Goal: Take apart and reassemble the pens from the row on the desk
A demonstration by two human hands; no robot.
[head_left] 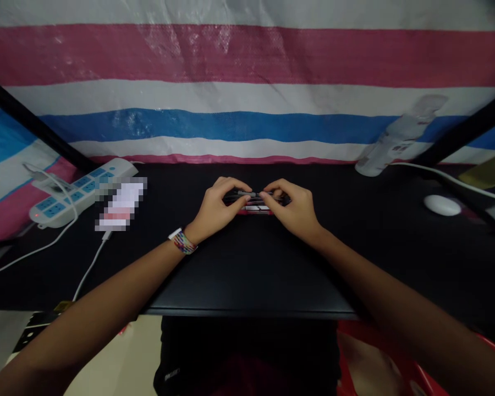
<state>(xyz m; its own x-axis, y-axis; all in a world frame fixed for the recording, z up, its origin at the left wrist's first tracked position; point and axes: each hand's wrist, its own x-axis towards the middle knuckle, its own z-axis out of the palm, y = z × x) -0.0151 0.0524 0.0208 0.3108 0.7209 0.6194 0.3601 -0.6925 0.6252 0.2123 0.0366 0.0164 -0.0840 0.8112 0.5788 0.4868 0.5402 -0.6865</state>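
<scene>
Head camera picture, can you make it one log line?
left hand: at dark slim items; right hand: at same items; grip: unclear; desk: black

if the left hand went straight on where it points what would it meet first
The left hand would probably meet the slim dark pen-like items between the hands first, then the right hand just beyond; exact depth is unclear.

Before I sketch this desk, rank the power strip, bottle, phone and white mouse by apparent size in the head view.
Largest: power strip and bottle, too alike to rank.
Then phone.
Smallest: white mouse.
</scene>
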